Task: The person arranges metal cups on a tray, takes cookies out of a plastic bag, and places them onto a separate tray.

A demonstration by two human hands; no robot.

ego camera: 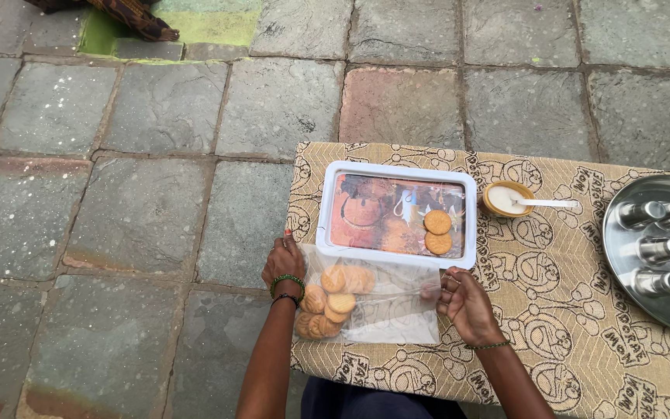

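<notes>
Clearly both hands are busy with the clear plastic bag (pixel 370 304) of round biscuits (pixel 327 304), which lies on the patterned cloth (pixel 552 287) just in front of the white-rimmed tray (pixel 395 215). The left hand (pixel 283 264) grips the bag's left end, fingers closed over the film beside the heap of biscuits, and the right hand (pixel 465 299) pinches the right edge, so the two hands stand apart with the bag stretched between them. I judge the bag to be light and limp, thin film that will crumple, sag and slide under the fingers, while the biscuits inside look dry, stiff and brittle, likely to crack or crumb if squeezed. Holding the bag by its edges, as now, seems the safer grip; a biscuit itself would best be taken lightly by its rim. Two biscuits (pixel 437 232) already lie on the tray's picture face, near its right side. To the right stands a small yellow bowl (pixel 507 199) with a white spoon (pixel 546 203), and further right a steel plate (pixel 655 252) carries metal cups. Around the cloth is the stone-slab floor (pixel 141 155).
</notes>
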